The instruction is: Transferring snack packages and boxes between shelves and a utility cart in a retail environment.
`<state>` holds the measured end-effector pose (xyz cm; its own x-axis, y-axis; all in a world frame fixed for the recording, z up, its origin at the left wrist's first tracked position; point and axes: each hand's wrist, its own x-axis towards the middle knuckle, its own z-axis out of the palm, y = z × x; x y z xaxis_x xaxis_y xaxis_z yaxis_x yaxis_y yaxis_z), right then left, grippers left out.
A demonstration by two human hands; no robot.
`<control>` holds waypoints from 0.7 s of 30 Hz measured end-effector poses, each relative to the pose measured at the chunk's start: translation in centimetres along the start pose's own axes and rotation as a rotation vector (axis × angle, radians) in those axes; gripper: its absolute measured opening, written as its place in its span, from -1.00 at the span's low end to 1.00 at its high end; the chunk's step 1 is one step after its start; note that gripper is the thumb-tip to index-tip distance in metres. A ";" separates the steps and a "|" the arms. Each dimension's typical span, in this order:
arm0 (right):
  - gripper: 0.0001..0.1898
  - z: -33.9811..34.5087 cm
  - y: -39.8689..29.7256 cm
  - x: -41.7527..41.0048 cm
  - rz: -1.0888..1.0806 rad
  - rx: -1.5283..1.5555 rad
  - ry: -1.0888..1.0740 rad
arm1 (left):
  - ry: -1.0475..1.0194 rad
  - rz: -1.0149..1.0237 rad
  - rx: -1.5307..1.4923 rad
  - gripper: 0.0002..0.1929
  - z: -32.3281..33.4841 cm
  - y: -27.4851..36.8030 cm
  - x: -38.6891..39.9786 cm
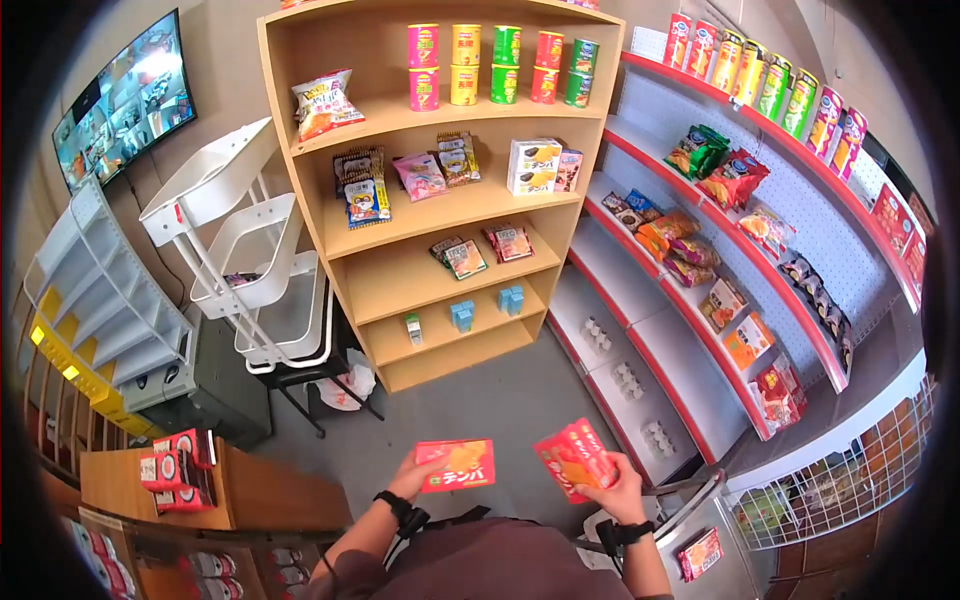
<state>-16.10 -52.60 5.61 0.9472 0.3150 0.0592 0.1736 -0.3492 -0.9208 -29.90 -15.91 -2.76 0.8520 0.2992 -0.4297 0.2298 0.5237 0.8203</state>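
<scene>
My left hand [409, 474] grips a flat red snack box [459, 466] by its left end, its printed front facing up. In my right hand [616, 484] are red snack boxes [576, 459] of the same design, tilted; at least two seem stacked together. Both hands are held apart over the grey floor, in front of my body. Ahead stands a wooden shelf unit [457, 296] with canned chips [506, 84], snack bags [364, 201] and a pair of white snack boxes [534, 166].
A red-edged metal rack [645, 330] curves along the right, carrying chip cans [750, 71] and bags. Near my right elbow, a red packet [700, 555] lies on a metal surface. A white tiered cart [247, 277] stands left; red boxes [180, 472] sit on a wooden counter [277, 487].
</scene>
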 end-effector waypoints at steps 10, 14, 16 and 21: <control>-0.22 8.9 -4.6 10.4 -0.006 -0.238 -0.390 | 0.375 0.127 -0.257 -0.57 -8.9 -0.8 -3.8; -0.21 12.0 -5.2 15.6 -0.010 -0.262 -0.472 | 0.481 0.117 -0.304 -0.59 -9.5 -0.9 -3.9; -0.21 14.3 -3.8 19.0 -0.032 -0.269 -0.503 | 0.542 0.129 -0.310 -0.59 -9.3 0.1 -3.2; -0.21 20.4 -3.6 29.2 -0.103 -0.193 -0.582 | 0.652 0.185 -0.345 -0.59 -10.6 2.0 1.8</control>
<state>5.49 -24.14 2.79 0.6300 0.7664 -0.1256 0.3536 -0.4271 -0.8322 -32.95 -5.86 -5.93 0.3867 0.7610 -0.5209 -0.1412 0.6071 0.7820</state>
